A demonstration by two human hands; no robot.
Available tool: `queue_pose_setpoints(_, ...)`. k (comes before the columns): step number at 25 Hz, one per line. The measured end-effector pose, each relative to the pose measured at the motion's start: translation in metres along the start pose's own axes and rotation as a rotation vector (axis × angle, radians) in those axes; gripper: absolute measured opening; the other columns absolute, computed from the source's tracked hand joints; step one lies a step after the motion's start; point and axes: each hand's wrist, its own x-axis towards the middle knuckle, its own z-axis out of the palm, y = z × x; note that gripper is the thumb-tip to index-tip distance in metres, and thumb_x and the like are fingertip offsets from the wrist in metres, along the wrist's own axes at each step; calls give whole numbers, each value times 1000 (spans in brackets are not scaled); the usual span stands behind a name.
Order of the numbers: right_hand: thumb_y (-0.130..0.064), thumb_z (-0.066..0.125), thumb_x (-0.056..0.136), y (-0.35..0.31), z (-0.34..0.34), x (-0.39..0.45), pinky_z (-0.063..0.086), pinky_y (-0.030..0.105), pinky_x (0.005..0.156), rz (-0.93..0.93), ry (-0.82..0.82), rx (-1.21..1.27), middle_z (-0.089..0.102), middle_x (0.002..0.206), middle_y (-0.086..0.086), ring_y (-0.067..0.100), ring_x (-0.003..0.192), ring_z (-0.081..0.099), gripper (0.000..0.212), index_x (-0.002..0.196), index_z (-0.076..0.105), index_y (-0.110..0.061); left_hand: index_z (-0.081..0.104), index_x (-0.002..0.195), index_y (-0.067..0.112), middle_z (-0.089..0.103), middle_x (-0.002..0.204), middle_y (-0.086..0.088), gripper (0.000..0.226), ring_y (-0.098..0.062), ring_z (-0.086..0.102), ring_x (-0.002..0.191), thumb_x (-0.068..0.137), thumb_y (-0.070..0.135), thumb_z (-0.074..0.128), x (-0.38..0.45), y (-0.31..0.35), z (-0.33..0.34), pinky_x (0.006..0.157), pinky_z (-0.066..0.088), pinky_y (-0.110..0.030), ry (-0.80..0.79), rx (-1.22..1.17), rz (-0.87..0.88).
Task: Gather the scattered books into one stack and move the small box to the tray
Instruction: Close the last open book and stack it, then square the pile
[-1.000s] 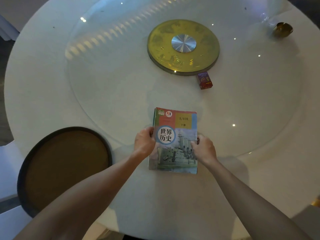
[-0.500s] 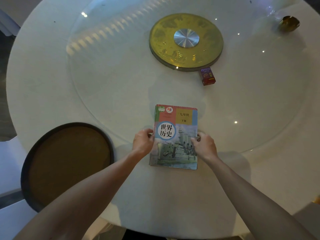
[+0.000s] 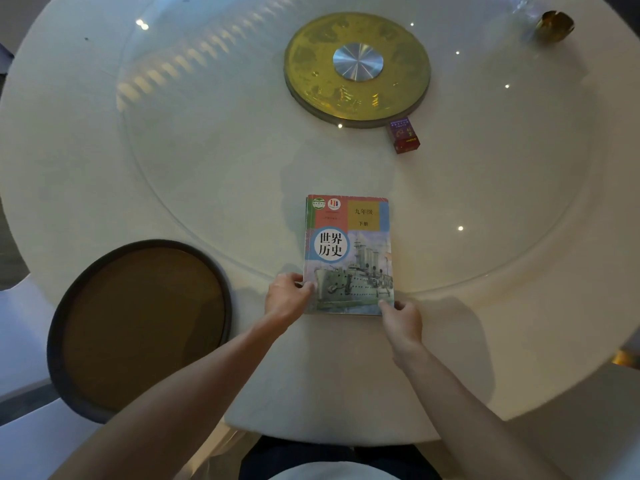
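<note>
Two hands, left hand [image 3: 287, 299] and right hand [image 3: 401, 322], pinch the book stack's [image 3: 349, 254] lower corners at frame centre; small box [image 3: 404, 136] sits upper right.

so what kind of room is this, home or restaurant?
Likely a dining room, restaurant-style; which one can't be settled. Clues: a big round white table topped by a glass turntable on a gold hub, plus a round serving tray at its edge.
</note>
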Motion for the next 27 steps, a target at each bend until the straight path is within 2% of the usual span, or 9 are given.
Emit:
queue_pose_setpoints(4, -11, 62, 97, 0, -7, -9, 61, 44, 76, 43, -133, 260, 68, 89, 11, 24, 74, 65, 10, 92, 70, -6, 70, 114, 11, 73, 87, -5, 31, -19, 67, 68, 89, 29, 68, -7, -19, 7, 72, 60, -38, -57, -177, -84)
queue_pose_setpoints(6, -5, 61, 97, -8, -11, -11, 63, 34, 64, 62, -165, 305, 68, 90, 13, 22, 70, 64, 10, 90, 68, -5, 68, 115, 8, 72, 85, -5, 30, -18, 67, 67, 90, 23, 70, -7, -20, 6, 73, 61, -40, -65, -232, -98)
queue_pose_setpoints(8, -2, 61, 96, -17, -16, -8, 62, 27, 53, 98, -200, 322, 65, 84, 13, 20, 64, 62, 10, 87, 65, -3, 67, 111, 10, 73, 86, -6, 26, -18, 66, 65, 90, 24, 71, -4, -18, 5, 66, 59, -35, -61, -226, -92)
queue_pose_setpoints(10, -1, 63, 93, -25, -22, -6, 61, 29, 52, 85, -228, 272, 61, 77, 11, 20, 59, 59, 8, 85, 64, -2, 68, 110, 12, 74, 89, -8, 24, -17, 64, 60, 90, 25, 72, -2, -15, 3, 60, 53, -28, -55, -220, -81)
queue_pose_setpoints(15, -4, 63, 90, -41, -21, 6, 57, 31, 51, -36, -240, 51, 56, 75, 10, 20, 57, 56, 5, 87, 64, -1, 76, 110, 11, 78, 92, -11, 27, -17, 64, 62, 88, 26, 71, 10, -5, 0, 61, 50, -25, -14, -186, -85)
queue_pose_setpoints(18, -8, 64, 94, -54, -22, 19, 58, 32, 53, -94, -240, 5, 55, 71, 7, 17, 57, 57, 10, 90, 65, 1, 77, 110, 12, 79, 92, -10, 28, -18, 68, 66, 87, 27, 71, 23, 9, -1, 65, 58, -30, 6, -169, -66)
queue_pose_setpoints(21, -13, 65, 96, -66, -21, 33, 58, 32, 55, -160, -241, -47, 56, 70, 7, 16, 57, 57, 16, 89, 67, 1, 77, 110, 14, 79, 94, -10, 28, -20, 68, 69, 87, 29, 70, 32, 25, -2, 65, 57, -28, 17, -154, -61)
queue_pose_setpoints(23, -14, 64, 96, -75, -20, 41, 59, 32, 55, -200, -221, -72, 55, 71, 8, 16, 56, 57, 17, 89, 67, 1, 77, 110, 15, 79, 96, -9, 29, -22, 71, 74, 87, 30, 69, 39, 34, -2, 72, 60, -33, 18, -155, -61)
queue_pose_setpoints(27, -23, 65, 92, -79, -18, 54, 65, 47, 65, -220, -195, -184, 60, 68, 7, 20, 54, 63, 28, 84, 66, 4, 79, 109, 18, 80, 97, -5, 30, -24, 74, 88, 87, 33, 66, 42, 46, -4, 75, 57, -32, 52, 12, 3)
